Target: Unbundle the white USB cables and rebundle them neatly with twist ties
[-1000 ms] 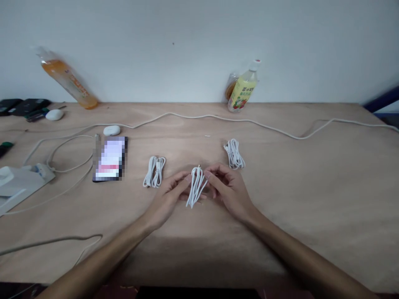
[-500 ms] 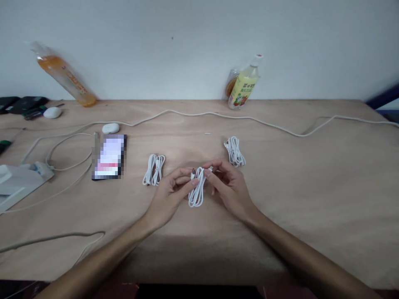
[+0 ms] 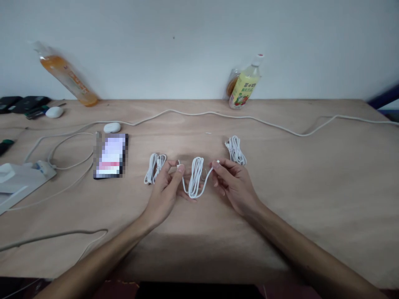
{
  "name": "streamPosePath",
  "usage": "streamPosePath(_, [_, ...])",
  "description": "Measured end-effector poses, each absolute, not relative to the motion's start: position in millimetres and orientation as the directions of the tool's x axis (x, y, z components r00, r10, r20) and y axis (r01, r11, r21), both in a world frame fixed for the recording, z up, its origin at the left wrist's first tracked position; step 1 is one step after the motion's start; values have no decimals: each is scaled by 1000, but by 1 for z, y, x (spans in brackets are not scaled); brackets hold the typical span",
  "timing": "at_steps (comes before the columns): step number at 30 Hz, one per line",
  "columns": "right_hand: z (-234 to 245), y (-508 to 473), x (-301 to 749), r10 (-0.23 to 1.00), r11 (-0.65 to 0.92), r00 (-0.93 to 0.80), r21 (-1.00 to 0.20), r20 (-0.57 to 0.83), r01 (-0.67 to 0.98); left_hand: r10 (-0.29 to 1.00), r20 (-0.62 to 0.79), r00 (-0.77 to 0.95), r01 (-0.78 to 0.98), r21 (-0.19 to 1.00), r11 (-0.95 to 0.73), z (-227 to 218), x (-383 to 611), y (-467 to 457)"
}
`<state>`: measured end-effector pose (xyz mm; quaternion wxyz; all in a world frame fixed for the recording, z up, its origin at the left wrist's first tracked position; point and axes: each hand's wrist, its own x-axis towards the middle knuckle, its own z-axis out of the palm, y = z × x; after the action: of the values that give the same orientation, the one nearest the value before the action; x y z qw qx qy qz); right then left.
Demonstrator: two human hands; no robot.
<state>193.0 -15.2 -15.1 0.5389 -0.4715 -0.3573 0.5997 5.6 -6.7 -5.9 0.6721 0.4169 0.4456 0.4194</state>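
Observation:
A white charging cable (image 3: 195, 177) hangs in a loose coil between my two hands, its ends drawn apart. My left hand (image 3: 166, 185) pinches one connector end between thumb and forefinger, with other fingers reaching behind the coil. The opposite end is pinched in my right hand (image 3: 231, 180), near the connector. Just left of my left hand lies a folded white cable bundle (image 3: 152, 167), partly hidden by the fingers. Beyond my right hand rests another white cable bundle (image 3: 236, 150) on the table.
A phone (image 3: 111, 155) and a white earbud case (image 3: 112, 127) lie to the left. A long white cord (image 3: 218, 113) crosses the wooden table (image 3: 311, 187). Against the wall lean an orange drink bottle (image 3: 67, 79) and a yellow-labelled bottle (image 3: 245, 85). A white power strip (image 3: 25, 180) sits far left.
My hands have moved apart, each drawing a cable end away from the coil. The coil, held between both hands before, now hangs from its ends.

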Motion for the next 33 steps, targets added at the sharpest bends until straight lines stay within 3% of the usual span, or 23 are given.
streamPosePath(10, [-19,-16,193,974,-222,-104,-923,-199,-314,907,-273,319,-281,887,366,-7,7,-8])
streamPosePath(15, [-18,-17,192,975,-220,-51,-925,-215,-310,925,-291,243,-332,871,361,-4,7,-7])
streamPosePath(23, [-18,-16,192,978,-207,-26,-932,-208,-298,908,-330,257,-343,847,406,2,7,-7])
streamPosePath(29, [-22,-17,191,981,-190,-8,-944,-195,-272,944,-211,253,-327,900,288,0,7,-7])
streamPosePath(33, [-26,-19,191,993,-100,35,-974,-109,-204,934,-174,310,-338,899,280,1,8,-7])
